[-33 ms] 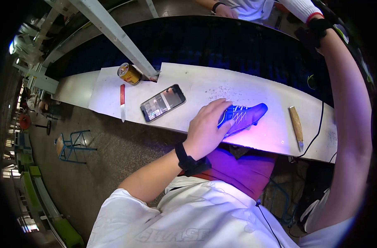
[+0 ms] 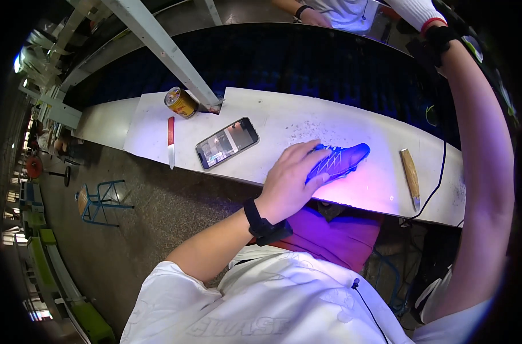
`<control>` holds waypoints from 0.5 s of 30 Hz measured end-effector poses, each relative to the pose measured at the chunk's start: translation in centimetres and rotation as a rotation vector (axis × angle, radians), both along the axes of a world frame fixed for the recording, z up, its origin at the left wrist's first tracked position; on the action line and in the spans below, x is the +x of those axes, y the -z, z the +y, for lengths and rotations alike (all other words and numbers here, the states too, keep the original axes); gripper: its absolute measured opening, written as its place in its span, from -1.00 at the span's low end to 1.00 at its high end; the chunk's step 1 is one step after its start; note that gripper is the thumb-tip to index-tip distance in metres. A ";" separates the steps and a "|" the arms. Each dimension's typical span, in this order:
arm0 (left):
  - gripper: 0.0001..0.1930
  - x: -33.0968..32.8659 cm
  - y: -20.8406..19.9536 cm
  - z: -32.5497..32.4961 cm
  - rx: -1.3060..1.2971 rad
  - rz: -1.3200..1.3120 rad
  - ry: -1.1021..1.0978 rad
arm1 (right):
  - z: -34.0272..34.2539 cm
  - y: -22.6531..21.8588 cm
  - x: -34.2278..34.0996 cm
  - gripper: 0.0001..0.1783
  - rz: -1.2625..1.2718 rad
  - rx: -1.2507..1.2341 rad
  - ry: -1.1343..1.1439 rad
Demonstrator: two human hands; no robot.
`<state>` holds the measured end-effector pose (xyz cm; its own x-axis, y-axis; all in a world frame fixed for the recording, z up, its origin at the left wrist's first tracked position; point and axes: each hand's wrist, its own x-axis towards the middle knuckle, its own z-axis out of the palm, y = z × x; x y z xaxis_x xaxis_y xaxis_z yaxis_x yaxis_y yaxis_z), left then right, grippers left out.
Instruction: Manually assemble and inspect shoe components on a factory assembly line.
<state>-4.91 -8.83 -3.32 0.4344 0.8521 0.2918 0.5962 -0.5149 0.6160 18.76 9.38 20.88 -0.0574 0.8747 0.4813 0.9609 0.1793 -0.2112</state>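
Observation:
A blue sports shoe (image 2: 341, 161) with pale laces lies on the white worktop under purple light, its toe to the right. My left hand (image 2: 292, 175) is closed over its heel end, the thumb along the near side and the fingers across the top. Much of the heel is hidden by this hand. High at the right edge my right hand (image 2: 417, 12) wears a white knitted glove with a red cuff. Its fingers are out of the picture, and whatever they touch cannot be seen.
On the worktop (image 2: 272, 109) lie a phone (image 2: 226, 143), a red-handled knife (image 2: 171, 140) and a wooden-handled knife (image 2: 410, 175). A gold can (image 2: 181, 103) stands by a metal post (image 2: 163, 46). A black cable (image 2: 442, 172) crosses the right end. Beyond the dark belt (image 2: 307, 63) sits another person (image 2: 344, 14).
My left hand has slid a little to the right and farther over the shoe, covering more of its heel and laces. My right arm stays raised in nearly the same place.

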 end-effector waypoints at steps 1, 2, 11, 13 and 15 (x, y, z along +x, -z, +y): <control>-0.47 0.5 0.8 -0.3 -0.070 -0.041 0.080 | -0.6 -0.7 0.5 -0.42 -0.038 0.006 0.069; -0.47 0.6 1.4 -0.6 -0.062 -0.045 0.079 | -0.4 -0.8 1.0 -0.42 -0.063 0.009 0.115; -0.47 -0.2 2.3 -0.3 0.130 0.113 0.087 | -1.6 5.5 7.3 -0.78 0.133 0.550 -0.247; -0.48 0.0 1.4 0.0 0.169 0.112 0.071 | -9.5 5.9 4.9 -0.74 0.055 0.642 -0.356; -0.49 1.5 0.7 0.9 0.202 0.109 0.076 | -15.4 7.6 5.9 -0.77 0.149 0.600 -0.528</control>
<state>-3.40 -7.97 -4.01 0.5331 0.7449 0.4011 0.6082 -0.6670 0.4304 24.63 -6.02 13.25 -0.2884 0.3405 0.8949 0.6876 0.7241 -0.0539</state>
